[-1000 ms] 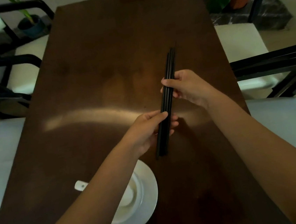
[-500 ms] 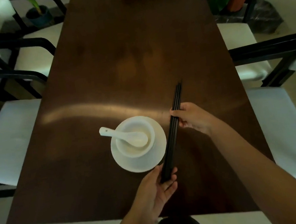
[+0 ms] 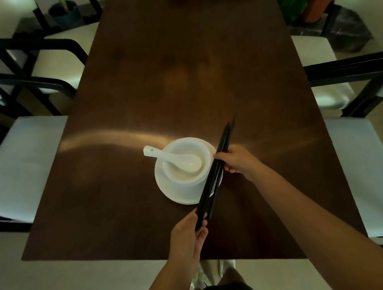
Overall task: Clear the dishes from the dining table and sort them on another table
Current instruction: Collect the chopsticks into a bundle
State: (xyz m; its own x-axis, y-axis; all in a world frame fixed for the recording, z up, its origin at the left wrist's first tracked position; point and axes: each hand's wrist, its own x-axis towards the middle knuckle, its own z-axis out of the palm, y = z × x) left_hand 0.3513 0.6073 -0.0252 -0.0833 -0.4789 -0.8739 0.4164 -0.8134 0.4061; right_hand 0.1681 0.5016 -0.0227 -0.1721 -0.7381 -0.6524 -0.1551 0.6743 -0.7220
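Two hands' fingers pinch slim black chopsticks (image 3: 214, 173) over a round glossy white bowl (image 3: 185, 166).

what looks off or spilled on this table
Nothing stands out. The spoon rests in the bowl on its plate, no spill shows, and both hands hold the black chopsticks.

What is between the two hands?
In the head view, only the bundle of black chopsticks spans from the left hand to the right hand, both holding it. Beneath that stretch shows the white saucer's rim.
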